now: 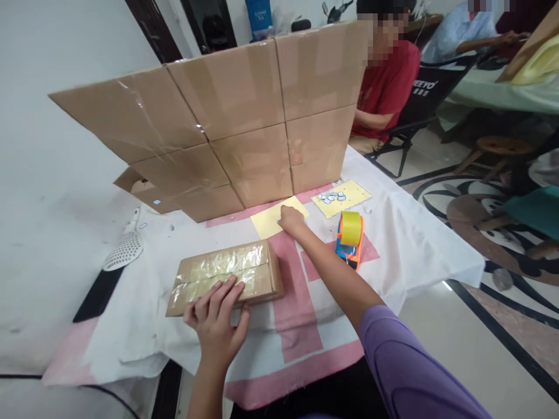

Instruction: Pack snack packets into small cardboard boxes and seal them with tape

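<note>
My left hand [220, 317] rests on the near edge of a closed cardboard box [192, 270] sealed with shiny clear tape. Its fingers lie along the box top, spread a little, with the thumb at the front side. Farther off, my right hand [290, 221] is closed over a yellow sheet of paper [264, 223]. A small bluish spot shows by its fingertips, too small to name. To the right of that hand lies another yellow sheet [356, 195] bearing several small white pieces [332, 196]. An orange and blue tape dispenser [350, 235] with a yellow roll stands beside my right forearm.
A tall wall of taped cardboard boxes [248, 128] stands along the table's far side. White and pink cloth [414, 244] covers the table. Behind the boxes sits a person in a red shirt [393, 87]. A perforated white object [124, 250] is at the left edge.
</note>
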`<state>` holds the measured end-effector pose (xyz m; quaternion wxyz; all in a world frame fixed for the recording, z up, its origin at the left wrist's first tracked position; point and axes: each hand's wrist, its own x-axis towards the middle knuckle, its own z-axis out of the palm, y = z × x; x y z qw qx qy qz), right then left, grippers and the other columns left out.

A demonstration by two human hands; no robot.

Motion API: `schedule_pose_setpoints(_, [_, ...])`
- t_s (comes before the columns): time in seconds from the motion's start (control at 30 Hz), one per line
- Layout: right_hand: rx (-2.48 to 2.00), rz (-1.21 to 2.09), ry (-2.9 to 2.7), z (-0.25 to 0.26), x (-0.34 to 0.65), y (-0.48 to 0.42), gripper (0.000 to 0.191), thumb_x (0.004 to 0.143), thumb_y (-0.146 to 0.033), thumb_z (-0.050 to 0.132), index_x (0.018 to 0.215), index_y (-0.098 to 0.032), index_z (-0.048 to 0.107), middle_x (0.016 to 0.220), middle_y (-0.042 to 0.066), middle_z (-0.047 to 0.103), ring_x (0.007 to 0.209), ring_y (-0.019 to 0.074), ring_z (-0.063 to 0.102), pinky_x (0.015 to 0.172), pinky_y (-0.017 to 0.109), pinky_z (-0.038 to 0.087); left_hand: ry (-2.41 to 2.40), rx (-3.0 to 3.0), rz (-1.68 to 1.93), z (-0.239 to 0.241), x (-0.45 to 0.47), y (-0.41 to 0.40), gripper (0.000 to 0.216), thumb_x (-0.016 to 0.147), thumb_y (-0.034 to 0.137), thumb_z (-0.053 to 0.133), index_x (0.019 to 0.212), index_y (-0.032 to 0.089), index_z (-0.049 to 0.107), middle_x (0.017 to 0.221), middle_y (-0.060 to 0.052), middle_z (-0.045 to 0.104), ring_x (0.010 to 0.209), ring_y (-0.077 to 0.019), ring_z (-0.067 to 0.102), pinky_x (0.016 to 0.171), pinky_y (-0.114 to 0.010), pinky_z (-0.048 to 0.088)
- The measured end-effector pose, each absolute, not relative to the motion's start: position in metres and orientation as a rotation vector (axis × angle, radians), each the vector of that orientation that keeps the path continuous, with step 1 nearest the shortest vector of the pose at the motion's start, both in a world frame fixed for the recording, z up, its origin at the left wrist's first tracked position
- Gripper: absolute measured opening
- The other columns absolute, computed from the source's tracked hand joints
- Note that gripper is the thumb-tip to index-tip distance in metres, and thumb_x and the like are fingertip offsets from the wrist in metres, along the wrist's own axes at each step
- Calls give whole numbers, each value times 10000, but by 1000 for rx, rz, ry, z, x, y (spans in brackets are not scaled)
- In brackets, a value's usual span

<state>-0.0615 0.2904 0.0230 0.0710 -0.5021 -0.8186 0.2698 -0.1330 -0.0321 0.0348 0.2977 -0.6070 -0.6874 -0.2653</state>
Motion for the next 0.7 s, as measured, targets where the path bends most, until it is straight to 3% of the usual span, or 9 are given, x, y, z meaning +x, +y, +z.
schedule_pose_setpoints(0.1, [-1580,753,-2460,22,-62,296,247,828,-194,746,1059,-149,674,1185,173,679,1038,291,681,798,345,509,-1866,-1599,-745,37,-131,-31,337,875,257,655,1211,277,673,1216,-61,755,1117,-275,629,1045,-466,265])
schedule_pose_setpoints(0.2, [-1538,684,-2445,27,-58,292,76,852,-144,664,918,-166,692,1086,129,705,977,259,680,744,304,472,-1891,-1589,-805,38,-126,-27,331,887,245,646,1214,282,675,1217,-44,758,1125,-268,629,1072,-473,256])
schedule_pose_setpoints(0.37, [-1322,549,-2366,29,-47,253,188,939,-194,486,970,-197,671,961,65,698,868,194,638,689,267,403,-1846,-1709,-1007,50,-126,-43,400,881,162,646,1270,249,624,1262,-78,722,1220,-282,605,1131,-506,293])
schedule_pose_setpoints(0.47, [-1135,735,-2199,10,-42,225,172,913,-275,482,917,-198,635,711,0,608,665,165,563,632,256,380,-1636,-1762,-1212,66,-162,-63,498,816,57,662,1270,254,601,1319,-95,648,1284,-291,574,1065,-476,440])
schedule_pose_setpoints(0.53, [-1042,899,-2077,-5,-41,214,151,864,-292,481,857,-204,603,630,-26,542,598,159,518,600,253,373,-1589,-1612,-1232,78,-209,-59,481,802,71,680,1233,279,632,1349,-72,618,1263,-270,576,1046,-437,463])
schedule_pose_setpoints(0.63, [-1003,1009,-2045,-20,-44,211,110,803,-293,499,829,-218,575,605,-41,513,591,162,507,583,247,366,-2014,-1403,-1214,85,-306,-7,319,936,243,552,1240,266,645,1359,-72,625,1294,-262,550,1104,-444,430])
schedule_pose_setpoints(0.7, [-1014,1028,-2040,-24,-47,213,99,805,-308,510,823,-228,565,578,-54,482,576,162,483,572,247,339,-2501,-1266,-1015,78,-370,46,363,977,302,440,1280,236,627,1397,-76,608,1313,-255,527,1107,-427,430])
